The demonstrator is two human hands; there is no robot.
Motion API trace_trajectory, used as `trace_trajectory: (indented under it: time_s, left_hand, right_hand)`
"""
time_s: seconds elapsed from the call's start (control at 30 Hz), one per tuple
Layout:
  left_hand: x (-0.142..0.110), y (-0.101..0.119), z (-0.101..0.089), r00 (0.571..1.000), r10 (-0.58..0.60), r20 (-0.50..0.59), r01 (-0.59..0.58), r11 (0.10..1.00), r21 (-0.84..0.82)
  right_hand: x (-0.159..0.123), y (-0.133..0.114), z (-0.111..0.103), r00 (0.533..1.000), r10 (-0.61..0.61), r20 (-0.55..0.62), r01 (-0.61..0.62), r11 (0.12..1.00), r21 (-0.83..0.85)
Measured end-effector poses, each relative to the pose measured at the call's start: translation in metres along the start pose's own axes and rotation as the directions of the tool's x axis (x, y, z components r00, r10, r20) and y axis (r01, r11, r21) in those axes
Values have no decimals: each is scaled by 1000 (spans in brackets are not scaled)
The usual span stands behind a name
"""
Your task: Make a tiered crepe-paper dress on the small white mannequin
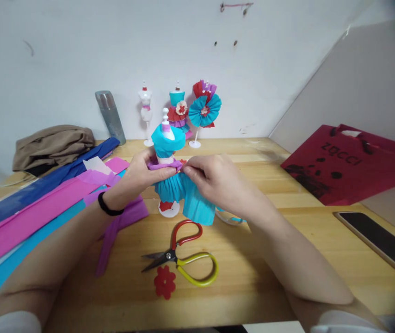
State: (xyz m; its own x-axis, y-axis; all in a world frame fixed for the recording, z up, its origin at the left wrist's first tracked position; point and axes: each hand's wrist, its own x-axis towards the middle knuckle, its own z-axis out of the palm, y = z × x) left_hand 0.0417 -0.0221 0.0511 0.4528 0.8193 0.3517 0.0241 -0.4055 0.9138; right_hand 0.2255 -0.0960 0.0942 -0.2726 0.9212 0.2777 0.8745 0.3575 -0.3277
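A small white dress-form mannequin [165, 134] stands upright on the table, wrapped at the chest in turquoise crepe paper. My left hand [141, 172] grips it from the left at the waist, with the thumb pressing a purple crepe paper band [159, 165]. From the right, my right hand [214, 178] pinches the gathered top edge of a turquoise crepe paper strip [197, 203], which hangs like a skirt below the band. Its fingertips partly hide the pinched spot. Nearer me lie open scissors [169, 256] with one red and one yellow handle, touching or almost touching a red flower cutout [164, 282].
Behind are a bare mannequin [145, 99], two decorated ones [177, 98] [204, 111] and a grey bottle [110, 115]. At left lie brown cloth [53, 143] and pink crepe paper [45, 199]. A red bag [353, 162] and a phone [379, 243] are at right.
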Motion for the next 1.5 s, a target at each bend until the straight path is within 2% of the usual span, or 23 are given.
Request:
trace_trajectory:
  time_s: [0.2, 0.33, 0.43, 0.73, 0.8, 0.93, 1.03, 1.23, 1.5]
  left_hand:
    - [0, -3, -3, 1000, -19, 21, 20, 999, -36]
    - [2, -10, -10, 999, 4, 43, 0, 995, -96]
    - [3, -14, -12, 998, 20, 66, -10, 990, -138]
    - [3, -9, -8, 998, -3, 64, 11, 992, -129]
    - [2, -9, -8, 997, -9, 71, 19, 990, -140]
    - [2, -9, -11, 998, -3, 60, 16, 977, -213]
    - [1, -6, -14, 997, 2, 73, 17, 966, -256]
    - [0, -3, -20, 989, 55, 136, -8, 946, -325]
    - [3, -6, -26, 992, 37, 119, 6, 938, -346]
  right_hand:
    - [-7, -8, -2, 1000, 18, -5, -18, 998, -58]
    - [-7, -7, -4, 1000, -12, -7, 12, 999, -37]
    - [-6, -8, -2, 1000, 11, -17, -12, 998, -63]
    - [-9, -15, 4, 995, 85, -57, -98, 951, -293]
    - [-10, -12, 2, 994, 86, -75, -102, 961, -257]
    - [-14, -7, -5, 998, 2, -61, -6, 997, -74]
    - [-16, -6, -10, 998, -21, -56, 21, 1000, 7]
    - [-20, -8, -17, 995, -91, -43, 97, 984, 151]
    - [-25, -5, -24, 989, -142, -26, 144, 949, 279]
